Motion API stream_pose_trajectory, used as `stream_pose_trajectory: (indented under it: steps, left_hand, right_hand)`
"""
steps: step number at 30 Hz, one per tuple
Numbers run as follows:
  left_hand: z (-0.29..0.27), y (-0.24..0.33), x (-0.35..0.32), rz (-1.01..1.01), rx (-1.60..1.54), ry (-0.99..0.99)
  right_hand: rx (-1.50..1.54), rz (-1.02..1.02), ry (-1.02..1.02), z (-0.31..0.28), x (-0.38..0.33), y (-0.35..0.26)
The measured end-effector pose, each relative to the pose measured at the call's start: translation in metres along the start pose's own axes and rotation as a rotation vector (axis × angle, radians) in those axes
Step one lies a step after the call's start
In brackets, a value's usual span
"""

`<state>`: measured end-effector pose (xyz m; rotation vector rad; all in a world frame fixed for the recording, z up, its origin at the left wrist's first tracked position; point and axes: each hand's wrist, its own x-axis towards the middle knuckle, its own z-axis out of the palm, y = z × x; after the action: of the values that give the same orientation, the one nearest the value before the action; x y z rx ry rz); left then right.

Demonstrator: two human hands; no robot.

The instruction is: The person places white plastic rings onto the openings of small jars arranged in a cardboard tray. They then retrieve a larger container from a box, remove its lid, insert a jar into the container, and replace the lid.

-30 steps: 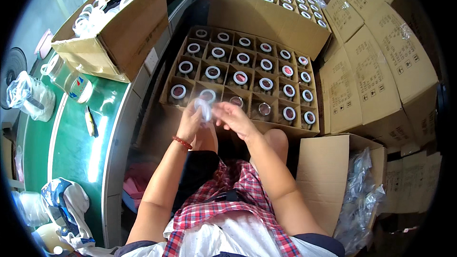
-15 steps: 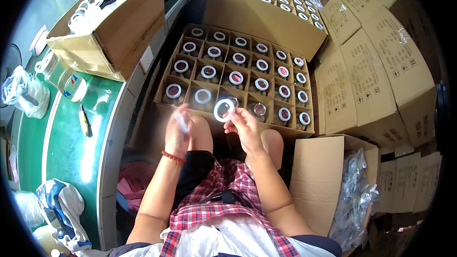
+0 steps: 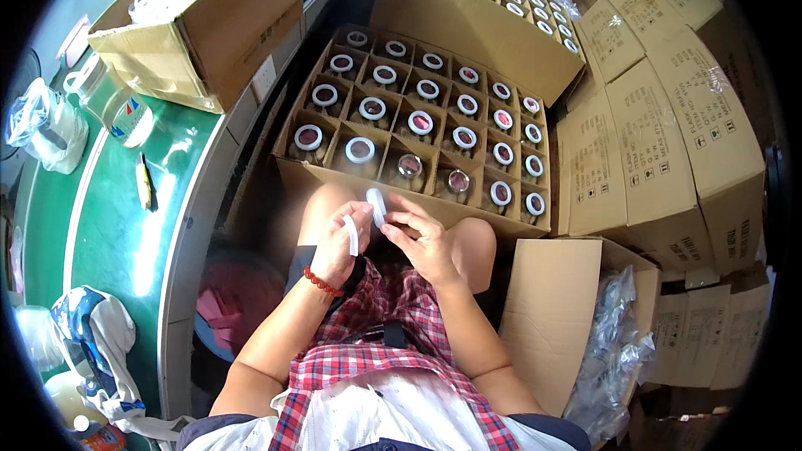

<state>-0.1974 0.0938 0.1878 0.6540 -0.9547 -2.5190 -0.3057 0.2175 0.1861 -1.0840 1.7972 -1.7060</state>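
Observation:
Over my lap, my right hand (image 3: 418, 240) pinches a white ring (image 3: 377, 207), turned nearly edge-on. My left hand (image 3: 338, 242), with a red beaded bracelet at the wrist, meets its left side with the fingertips. Against the left palm is a narrow white piece (image 3: 351, 235), perhaps another ring seen from the side. Just beyond my hands stands a divided carton (image 3: 334, 177) of glass jars, most topped with white rings. Two jars in the nearest row, a left one (image 3: 409, 167) and a right one (image 3: 457, 183), show no white ring.
On the green table (image 3: 109, 242) at left are a box of white rings (image 3: 150, 63), a yellow cutter (image 3: 145, 182) and a clear jug (image 3: 125, 113). A second jar carton (image 3: 468, 25) sits behind. Stacked cartons (image 3: 643, 134) and an open box with clear plastic (image 3: 606, 342) stand at right.
My hands have come together over my lap. The ring in my right hand has moved left and nearer to me, turning from face-up to edge-on. The view has shifted slightly.

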Motion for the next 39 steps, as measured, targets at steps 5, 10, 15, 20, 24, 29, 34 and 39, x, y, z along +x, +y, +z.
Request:
stream_pose_trajectory:
  steps: [5, 10, 15, 20, 24, 29, 34, 39]
  left_hand:
    - [0.001, 0.0, -0.007, 0.031, 0.087, -0.029]
    - [-0.008, 0.002, -0.006, 0.053, 0.444, -0.059]
    - [-0.012, 0.0, -0.002, -0.045, 0.118, -0.108]
    - [-0.023, -0.004, 0.002, -0.134, -0.174, -0.16]
    - [-0.031, -0.002, 0.004, -0.094, -0.2, -0.089]
    - [-0.028, -0.002, 0.005, -0.081, -0.198, -0.075]
    - [-0.026, 0.0, 0.002, -0.084, -0.158, -0.059]
    - [-0.025, 0.002, 0.001, -0.097, -0.13, 0.024]
  right_hand:
    - [-0.183, -0.122, 0.034, 0.002, 0.002, -0.013]
    - [-0.183, -0.05, 0.094, 0.005, -0.002, -0.004]
    - [0.313, 0.261, -0.059, 0.004, -0.006, -0.001]
    - [0.7, 0.437, 0.014, -0.005, 0.003, 0.003]
    - [0.359, 0.368, 0.2, -0.028, 0.037, 0.013]
    - [-0.556, -0.188, 0.306, -0.059, 0.095, 0.065]
    - [-1.118, -0.296, -0.024, -0.057, 0.099, 0.096]
    - [-1.196, -0.272, -0.123, -0.056, 0.084, 0.087]
